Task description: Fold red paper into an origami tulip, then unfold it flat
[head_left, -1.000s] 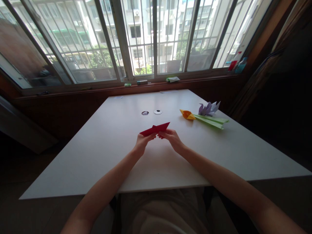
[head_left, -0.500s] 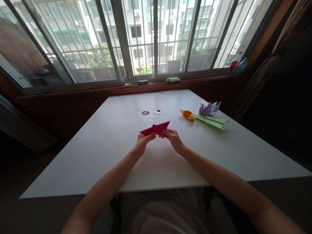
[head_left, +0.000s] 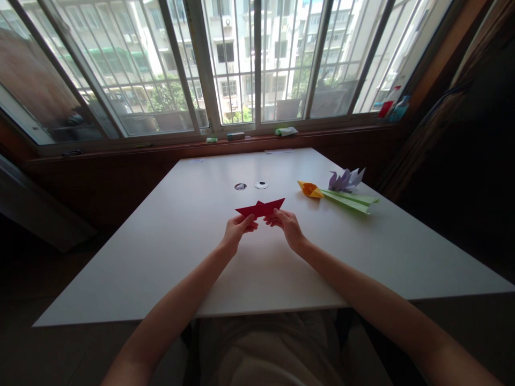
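Note:
A red folded paper boat (head_left: 261,208) is held above the white table, its two pointed ends out to the sides and a small peak in the middle. My left hand (head_left: 238,229) pinches its lower left part, thumb in front. At the lower right, my right hand (head_left: 287,224) grips it between thumb and fingers. The fingers behind the paper are partly hidden.
On the white table (head_left: 161,268), a yellow-orange paper boat (head_left: 310,190), a light green folded paper plane (head_left: 350,201) and purple folded paper (head_left: 344,180) lie at the right. Two round inserts, one a white disc (head_left: 261,185), sit beyond my hands. A barred window stands behind.
The red paper boat has shifted slightly right and turned more level, showing more of its face. My hands have moved a little apart along its lower edge.

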A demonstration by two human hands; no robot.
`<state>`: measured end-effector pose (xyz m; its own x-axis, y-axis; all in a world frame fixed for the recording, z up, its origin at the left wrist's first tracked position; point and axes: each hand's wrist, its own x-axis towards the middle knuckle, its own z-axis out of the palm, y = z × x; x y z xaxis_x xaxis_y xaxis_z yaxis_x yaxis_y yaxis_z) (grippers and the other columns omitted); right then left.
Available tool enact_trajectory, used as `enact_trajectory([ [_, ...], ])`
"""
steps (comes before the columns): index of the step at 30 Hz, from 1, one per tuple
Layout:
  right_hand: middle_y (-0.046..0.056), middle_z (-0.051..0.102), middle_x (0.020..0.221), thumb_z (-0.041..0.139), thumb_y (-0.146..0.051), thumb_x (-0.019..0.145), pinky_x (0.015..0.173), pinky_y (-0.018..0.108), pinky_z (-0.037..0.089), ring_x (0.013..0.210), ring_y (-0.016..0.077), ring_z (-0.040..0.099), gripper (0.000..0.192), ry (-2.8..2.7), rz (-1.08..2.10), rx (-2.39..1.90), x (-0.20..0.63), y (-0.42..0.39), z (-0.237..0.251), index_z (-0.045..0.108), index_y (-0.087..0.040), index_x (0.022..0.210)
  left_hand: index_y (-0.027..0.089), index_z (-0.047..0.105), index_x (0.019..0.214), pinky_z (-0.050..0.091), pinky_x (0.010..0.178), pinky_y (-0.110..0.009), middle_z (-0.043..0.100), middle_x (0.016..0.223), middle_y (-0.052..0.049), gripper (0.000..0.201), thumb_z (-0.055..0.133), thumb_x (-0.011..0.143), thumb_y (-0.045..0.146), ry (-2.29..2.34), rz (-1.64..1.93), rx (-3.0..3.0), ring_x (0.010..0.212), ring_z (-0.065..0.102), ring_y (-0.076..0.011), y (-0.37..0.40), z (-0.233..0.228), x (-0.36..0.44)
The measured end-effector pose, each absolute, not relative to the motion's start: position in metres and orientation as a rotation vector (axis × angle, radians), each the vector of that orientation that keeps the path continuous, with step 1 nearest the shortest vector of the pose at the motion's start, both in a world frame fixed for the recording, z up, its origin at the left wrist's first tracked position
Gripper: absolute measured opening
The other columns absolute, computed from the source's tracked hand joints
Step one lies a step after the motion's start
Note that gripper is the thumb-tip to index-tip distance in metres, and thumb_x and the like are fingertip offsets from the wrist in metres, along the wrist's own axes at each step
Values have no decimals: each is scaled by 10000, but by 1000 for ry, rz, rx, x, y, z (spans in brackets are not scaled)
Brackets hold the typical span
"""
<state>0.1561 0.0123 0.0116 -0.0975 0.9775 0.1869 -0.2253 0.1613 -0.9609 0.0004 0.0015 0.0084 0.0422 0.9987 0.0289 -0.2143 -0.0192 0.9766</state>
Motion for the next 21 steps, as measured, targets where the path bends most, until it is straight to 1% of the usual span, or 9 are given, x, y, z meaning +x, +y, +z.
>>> enact_trajectory([
  [6,26,593,598,579,-413,678,565,270,410,554,123,516,261,-1248,1124,-935,160,13,14,615,-155,687,128,631,741,429,646,-287,631,667,-58,319,644,614,420,1025,1328,1063,617,580,-135,1,10,0],
  [10,15,580,592,599,-391,668,557,268,404,544,117,503,250,-1310,1157,-899,160,12,15,631,-153,738,135,633,816,426,653,-280,644,754,-76,331,657,608,392,1017,1316,1066,685,592,-150,1,9,0],
  [16,11,595,622,642,-389,629,559,266,397,565,119,512,281,-1392,1235,-863,158,9,15,645,-159,790,131,647,808,414,627,-284,636,660,-59,327,676,587,369,1043,1295,1083,617,574,-137,1,8,1],
  [21,27,611,646,669,-391,598,563,278,408,573,124,510,280,-1412,1237,-866,157,7,14,653,-148,737,134,654,794,421,632,-290,646,705,-70,306,693,571,339,997,1194,1163,637,576,-145,-3,10,4],
])
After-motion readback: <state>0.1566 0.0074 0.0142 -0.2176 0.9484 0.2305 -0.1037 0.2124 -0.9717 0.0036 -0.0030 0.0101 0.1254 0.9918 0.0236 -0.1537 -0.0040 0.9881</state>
